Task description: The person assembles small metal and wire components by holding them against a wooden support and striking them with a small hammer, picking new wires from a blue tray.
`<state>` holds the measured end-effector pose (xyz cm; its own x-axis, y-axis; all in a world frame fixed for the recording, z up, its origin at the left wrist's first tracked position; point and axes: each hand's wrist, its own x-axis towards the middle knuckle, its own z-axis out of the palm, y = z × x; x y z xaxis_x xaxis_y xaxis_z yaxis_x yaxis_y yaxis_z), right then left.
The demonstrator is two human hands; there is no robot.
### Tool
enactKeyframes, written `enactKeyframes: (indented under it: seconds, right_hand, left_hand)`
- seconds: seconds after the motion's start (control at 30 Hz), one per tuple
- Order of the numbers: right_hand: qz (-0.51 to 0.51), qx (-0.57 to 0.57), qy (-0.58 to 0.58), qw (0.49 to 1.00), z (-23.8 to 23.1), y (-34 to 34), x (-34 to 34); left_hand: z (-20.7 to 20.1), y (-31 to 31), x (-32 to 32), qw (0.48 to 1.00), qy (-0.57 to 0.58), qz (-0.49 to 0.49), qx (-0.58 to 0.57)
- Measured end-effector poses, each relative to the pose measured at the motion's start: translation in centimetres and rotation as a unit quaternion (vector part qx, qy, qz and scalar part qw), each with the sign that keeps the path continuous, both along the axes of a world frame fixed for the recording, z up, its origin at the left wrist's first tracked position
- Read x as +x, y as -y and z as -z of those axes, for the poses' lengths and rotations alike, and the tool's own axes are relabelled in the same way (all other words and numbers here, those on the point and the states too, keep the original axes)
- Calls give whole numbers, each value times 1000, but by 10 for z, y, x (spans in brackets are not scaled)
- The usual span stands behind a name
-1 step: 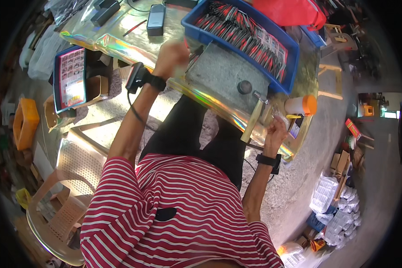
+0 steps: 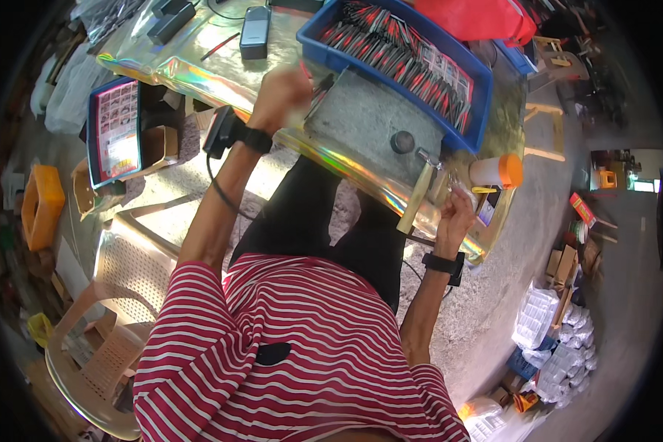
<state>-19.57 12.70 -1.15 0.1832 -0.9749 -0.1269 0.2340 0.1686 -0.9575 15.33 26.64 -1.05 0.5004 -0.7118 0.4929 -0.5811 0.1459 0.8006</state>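
Our left hand (image 2: 281, 96) is curled round a slim red piece (image 2: 304, 69), at its 1 o'clock; we'd pinch lightly. Right hand (image 2: 457, 219) (hammer (image 2: 418, 195) at its 10 o'clock): grip unclear.

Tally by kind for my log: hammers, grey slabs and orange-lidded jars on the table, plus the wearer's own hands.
Hammer: 1
Grey slab: 1
Orange-lidded jar: 1
Hands: 2, left hand and right hand
Total: 5
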Motion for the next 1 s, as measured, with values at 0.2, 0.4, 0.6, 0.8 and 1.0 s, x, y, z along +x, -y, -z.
enactKeyframes:
  seconds: [0.2, 0.4, 0.6, 0.8, 1.0]
  right_hand:
    - [-150, 16, 100, 983, -64, -39, 55]
    - [-178, -3, 110, 978, -92, -73, 84]
    - [-199, -12, 115, 973, -92, -82, 82]
    - [-199, -13, 128, 971, -92, -83, 81]
    - [-192, -33, 105, 975, -92, -82, 81]
  left_hand:
    - [-72, -7, -66, 850, -510, 127, 32]
    - [-74, -4, -114, 756, -604, 252, 1]
    - [-70, 1, -131, 711, -654, 259, -9]
    - [-68, 3, -132, 698, -661, 275, 2]
    - [-69, 4, -133, 696, -662, 278, 3]
